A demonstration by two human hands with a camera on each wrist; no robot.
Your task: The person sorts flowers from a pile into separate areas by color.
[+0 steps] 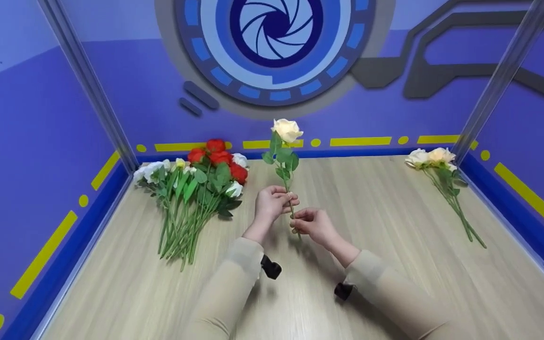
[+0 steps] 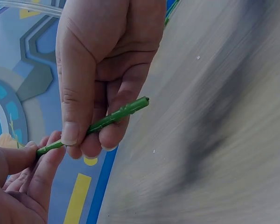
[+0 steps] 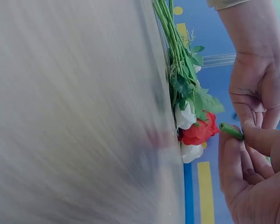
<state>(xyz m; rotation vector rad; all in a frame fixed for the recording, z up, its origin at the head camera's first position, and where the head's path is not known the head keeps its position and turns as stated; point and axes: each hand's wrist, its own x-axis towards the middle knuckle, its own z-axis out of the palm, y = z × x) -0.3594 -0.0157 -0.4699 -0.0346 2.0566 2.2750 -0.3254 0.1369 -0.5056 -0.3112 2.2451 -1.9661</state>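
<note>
A single cream rose (image 1: 287, 130) is held clear of the desk (image 1: 366, 189), bloom uppermost and tipped slightly left, its petals open. Green leaves (image 1: 283, 159) cluster on the upper stem (image 1: 287, 184); below them it runs bare, thin and nearly straight. The left hand's grip (image 1: 272, 203) pinches it partway down, the right hand's grip (image 1: 317, 226) lower, with the blunt, slightly knobbly end jutting past the right fingers.

Blue-purple walls (image 1: 371, 115) w/ yellow dashes (image 1: 361, 141), lt. wood-grain tabletop (image 1: 357, 184)
</note>
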